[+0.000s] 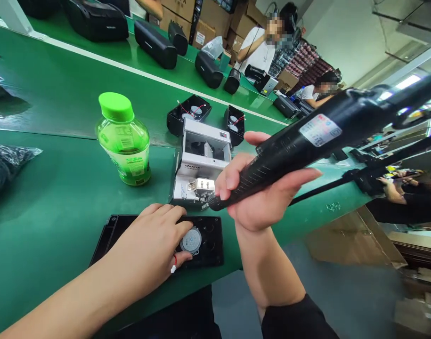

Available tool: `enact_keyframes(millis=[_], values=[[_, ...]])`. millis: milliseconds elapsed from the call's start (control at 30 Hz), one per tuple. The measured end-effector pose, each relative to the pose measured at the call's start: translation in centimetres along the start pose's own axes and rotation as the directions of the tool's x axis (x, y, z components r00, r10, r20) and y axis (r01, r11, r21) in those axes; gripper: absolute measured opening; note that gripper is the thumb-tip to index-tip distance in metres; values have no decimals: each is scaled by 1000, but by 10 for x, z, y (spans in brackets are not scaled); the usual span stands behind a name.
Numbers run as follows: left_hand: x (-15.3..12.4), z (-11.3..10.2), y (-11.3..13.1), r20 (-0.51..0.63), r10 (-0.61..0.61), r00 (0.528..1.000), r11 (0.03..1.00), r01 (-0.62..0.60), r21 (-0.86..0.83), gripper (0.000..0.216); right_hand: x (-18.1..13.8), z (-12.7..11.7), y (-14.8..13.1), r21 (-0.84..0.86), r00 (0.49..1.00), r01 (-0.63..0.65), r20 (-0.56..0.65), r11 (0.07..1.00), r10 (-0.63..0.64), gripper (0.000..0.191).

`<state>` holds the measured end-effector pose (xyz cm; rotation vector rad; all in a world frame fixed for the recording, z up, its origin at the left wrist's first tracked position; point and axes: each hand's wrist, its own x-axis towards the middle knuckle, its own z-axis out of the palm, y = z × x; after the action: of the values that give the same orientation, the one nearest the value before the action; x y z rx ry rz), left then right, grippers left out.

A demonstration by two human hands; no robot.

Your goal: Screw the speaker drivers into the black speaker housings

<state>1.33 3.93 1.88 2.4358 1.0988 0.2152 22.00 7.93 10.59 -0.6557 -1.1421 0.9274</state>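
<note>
My left hand [150,242] rests on a black speaker panel [211,240] at the bench's near edge, its fingers curled around a round silver speaker driver [191,240]. My right hand [261,188] is wrapped round a black electric screwdriver [307,141], held slanted with its tip down near a white screw dispenser box [201,165] just behind the panel.
A green-capped bottle of green drink [125,141] stands left of the dispenser. Black speaker housings [189,113] lie on the green conveyor [60,89], more speakers [155,44] farther back. Other people sit at the far end and at the right. A black bag [3,165] lies at the left.
</note>
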Motion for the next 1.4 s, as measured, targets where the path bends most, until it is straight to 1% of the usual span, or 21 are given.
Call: enact_keyframes(millis=[100, 167, 233, 300, 400, 500, 600, 667, 700, 767, 867, 967, 1033, 1100, 1167, 1267, 1300, 1333, 1400], values=[[-1, 3, -1, 8, -1, 1000, 1000, 0, 4, 40, -5, -5, -5, 13, 999, 20, -33, 1000, -19, 75], [-2, 3, -2, 11, 1, 1000, 1000, -1, 7, 41, -4, -7, -9, -6, 999, 28, -24, 1000, -28, 76], [-3, 2, -2, 12, 1, 1000, 1000, -1, 11, 41, 0, -8, -10, -20, 998, 66, -13, 998, -67, 76], [-3, 1, -2, 13, -2, 1000, 1000, 2, 12, 41, 5, -7, -5, -39, 995, 101, 0, 994, -101, 77], [-4, 0, -2, 27, -12, 1000, 1000, 12, 4, 40, 11, -3, 8, -87, 996, 94, 11, 992, -93, 81], [-4, 0, -1, 45, -29, 999, 1000, 29, -8, 40, 11, 1, 20, -109, 990, 136, -14, 985, -138, 83], [-3, -1, 1, 62, -43, 997, 999, 43, -12, 39, 9, 3, 26, -125, 979, 198, -31, 972, -203, 71], [-2, -3, 3, 66, -48, 997, 999, 48, -3, 38, 6, 3, 27, -121, 980, 200, 4, 972, -201, 61], [-2, -4, 4, 63, -48, 997, 999, 48, 7, 39, 5, 3, 28, -110, 979, 204, 28, 973, -203, 60], [-2, -3, 4, 51, -46, 998, 998, 45, 31, 41, 5, 1, 30, -86, 982, 183, 58, 979, -178, 64], [-2, 6, -4, 45, -65, 997, 998, 64, 26, 49, 6, 1, 34, -43, 989, 146, 32, 988, -144, 72], [1, 24, -19, 66, -57, 996, 998, 57, 6, 57, 5, 1, 35, -22, 990, 138, 26, 990, -138, 70], [4, 35, -29, 61, -51, 997, 998, 49, 30, 61, 1, 1, 31, -20, 986, 164, 21, 986, -164, 71], [7, 39, -33, 50, -38, 998, 998, 35, 45, 64, -7, -1, 21, -13, 980, 197, -6, 980, -197, 75], [6, 35, -31, 24, -25, 999, 999, 24, 41, 62, -19, -2, 7, 6, 974, 220, -52, 975, -220, 78], [0, 19, -19, -24, -11, 1000, 997, 13, 82, 55, -42, -6, -15, 33, 971, 224, -97, 974, -220, 79], [-1, 14, -15, -34, 15, 999, 992, -11, 126, 53, -50, -8, -22, 40, 973, 212, -96, 976, -207, 80], [-2, 9, -12, -33, 32, 999, 992, -27, 126, 49, -57, -10, -27, 42, 981, 176, -87, 983, -172, 79], [-2, 3, -10, -9, 42, 999, 994, -41, 106, 40, -71, -17, -35, 41, 997, 55, -58, 998, -52, 74]])
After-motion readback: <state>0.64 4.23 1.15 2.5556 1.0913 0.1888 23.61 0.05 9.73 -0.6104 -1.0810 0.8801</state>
